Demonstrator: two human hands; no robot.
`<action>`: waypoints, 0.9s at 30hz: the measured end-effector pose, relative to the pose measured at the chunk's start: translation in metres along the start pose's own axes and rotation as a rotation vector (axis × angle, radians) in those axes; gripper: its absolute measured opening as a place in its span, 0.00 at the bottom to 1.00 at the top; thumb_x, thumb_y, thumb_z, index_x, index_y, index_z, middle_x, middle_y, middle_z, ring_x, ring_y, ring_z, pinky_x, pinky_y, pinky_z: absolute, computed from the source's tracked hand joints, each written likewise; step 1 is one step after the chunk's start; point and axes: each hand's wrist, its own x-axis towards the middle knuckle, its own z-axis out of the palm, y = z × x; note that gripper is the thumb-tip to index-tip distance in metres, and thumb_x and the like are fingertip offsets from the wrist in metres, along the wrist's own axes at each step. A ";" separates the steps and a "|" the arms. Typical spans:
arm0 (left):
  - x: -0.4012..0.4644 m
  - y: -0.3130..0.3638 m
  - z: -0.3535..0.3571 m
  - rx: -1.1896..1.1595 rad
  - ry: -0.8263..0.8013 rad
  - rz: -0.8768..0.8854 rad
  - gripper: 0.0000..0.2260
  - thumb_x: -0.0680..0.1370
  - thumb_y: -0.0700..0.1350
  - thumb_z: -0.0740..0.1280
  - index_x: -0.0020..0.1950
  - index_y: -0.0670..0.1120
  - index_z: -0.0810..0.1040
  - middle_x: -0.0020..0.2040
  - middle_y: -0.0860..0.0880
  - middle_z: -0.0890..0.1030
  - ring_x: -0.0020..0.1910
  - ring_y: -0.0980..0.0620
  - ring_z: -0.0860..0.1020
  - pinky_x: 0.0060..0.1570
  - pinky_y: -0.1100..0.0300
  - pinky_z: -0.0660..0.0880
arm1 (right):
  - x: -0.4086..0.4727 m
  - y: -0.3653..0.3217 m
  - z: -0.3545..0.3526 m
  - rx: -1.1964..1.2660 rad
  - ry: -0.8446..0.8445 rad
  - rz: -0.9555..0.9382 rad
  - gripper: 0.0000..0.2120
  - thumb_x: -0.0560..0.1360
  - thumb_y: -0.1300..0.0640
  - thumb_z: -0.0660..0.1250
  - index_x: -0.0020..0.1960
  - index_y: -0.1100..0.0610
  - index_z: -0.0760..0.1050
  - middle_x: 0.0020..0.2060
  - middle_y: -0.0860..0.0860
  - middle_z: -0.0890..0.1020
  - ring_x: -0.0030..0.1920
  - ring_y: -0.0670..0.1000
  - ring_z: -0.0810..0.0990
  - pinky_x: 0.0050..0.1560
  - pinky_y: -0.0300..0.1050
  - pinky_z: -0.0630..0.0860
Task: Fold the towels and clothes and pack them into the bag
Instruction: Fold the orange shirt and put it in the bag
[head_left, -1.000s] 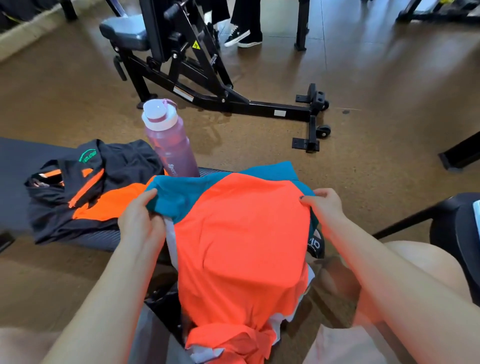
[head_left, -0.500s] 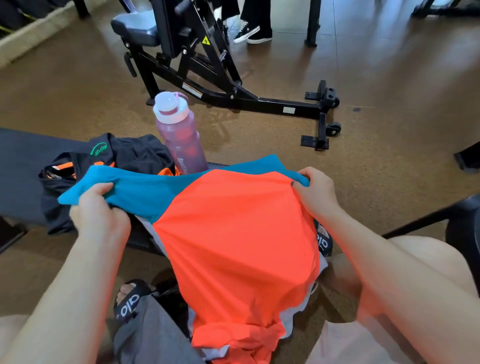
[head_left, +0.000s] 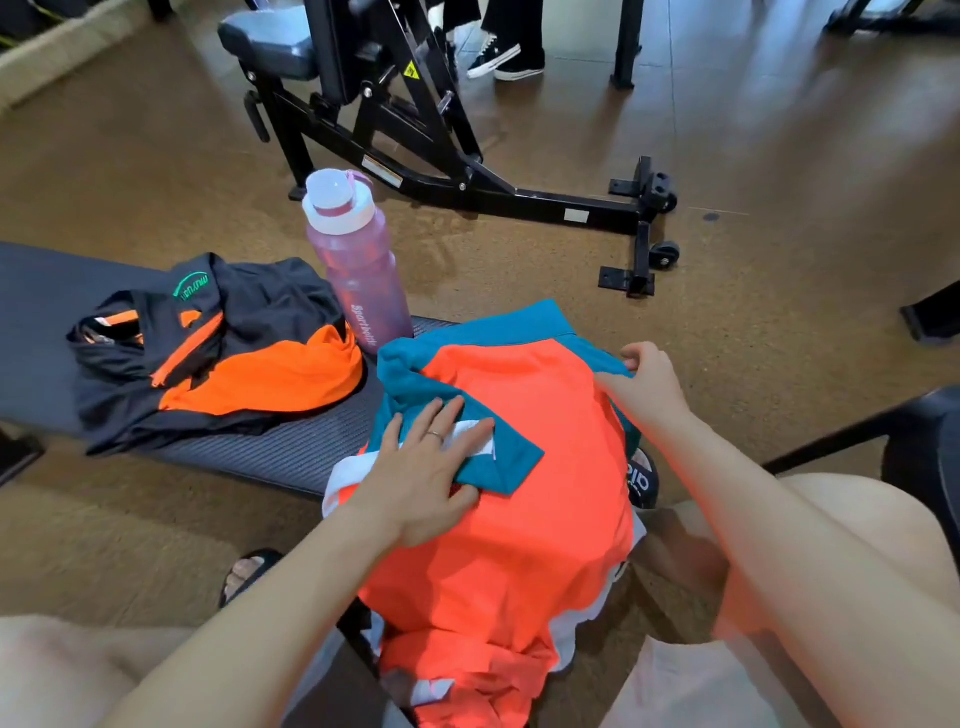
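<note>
The orange and blue shirt (head_left: 524, 467) lies over the end of the bench (head_left: 249, 447) and hangs down between the person's knees; its blue sleeve is folded in over the orange part; the left hand (head_left: 426, 467) lies flat and open on that sleeve, fingers spread; the right hand (head_left: 647, 384) is closed, pinching the shirt's far right edge; a black and orange jacket (head_left: 218, 353) sits on the bench to the left; a pink bottle (head_left: 353, 260) stands upright between jacket and shirt.
</note>
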 end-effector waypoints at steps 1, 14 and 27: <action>-0.001 -0.004 -0.002 0.013 -0.013 -0.018 0.37 0.70 0.66 0.45 0.81 0.64 0.47 0.84 0.49 0.44 0.82 0.47 0.43 0.77 0.37 0.45 | -0.001 0.002 -0.002 0.018 -0.026 0.050 0.32 0.68 0.50 0.73 0.69 0.57 0.70 0.62 0.54 0.74 0.63 0.56 0.75 0.60 0.52 0.74; 0.001 -0.024 -0.006 0.118 -0.018 -0.211 0.45 0.65 0.79 0.38 0.81 0.64 0.42 0.83 0.44 0.39 0.82 0.43 0.40 0.75 0.33 0.44 | -0.001 0.024 -0.049 -0.273 -0.314 0.078 0.21 0.69 0.44 0.76 0.54 0.56 0.79 0.51 0.52 0.82 0.53 0.55 0.80 0.56 0.52 0.77; -0.004 -0.031 -0.005 0.036 -0.055 -0.295 0.38 0.72 0.78 0.46 0.79 0.68 0.38 0.83 0.46 0.37 0.82 0.42 0.39 0.74 0.30 0.45 | -0.026 -0.026 -0.094 -0.808 -0.277 -0.068 0.14 0.70 0.48 0.73 0.47 0.56 0.74 0.43 0.52 0.79 0.41 0.51 0.77 0.35 0.45 0.71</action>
